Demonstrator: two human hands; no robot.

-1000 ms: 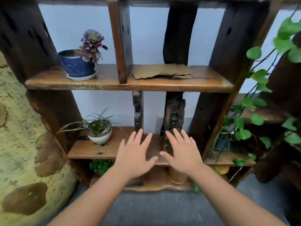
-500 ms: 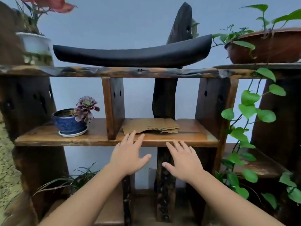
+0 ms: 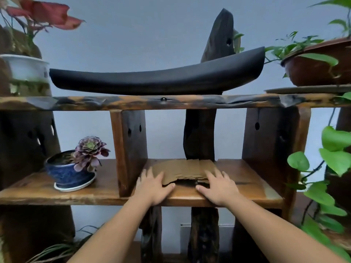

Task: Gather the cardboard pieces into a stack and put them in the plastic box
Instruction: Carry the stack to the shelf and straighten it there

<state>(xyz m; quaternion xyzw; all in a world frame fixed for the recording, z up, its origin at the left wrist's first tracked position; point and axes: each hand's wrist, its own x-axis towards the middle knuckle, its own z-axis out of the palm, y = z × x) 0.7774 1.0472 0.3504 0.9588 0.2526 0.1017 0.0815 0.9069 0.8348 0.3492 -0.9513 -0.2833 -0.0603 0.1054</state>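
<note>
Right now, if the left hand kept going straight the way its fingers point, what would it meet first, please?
The left hand already lies on the near left edge of the cardboard; going on, it would probably slide along that pile towards the wall behind.

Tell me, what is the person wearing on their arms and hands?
Nothing that shows. The left hand and the right hand are bare: no gloves, rings or watch in view. Both forearms are uncovered as far as the bottom edge of the picture, so no sleeve can be seen.
</note>
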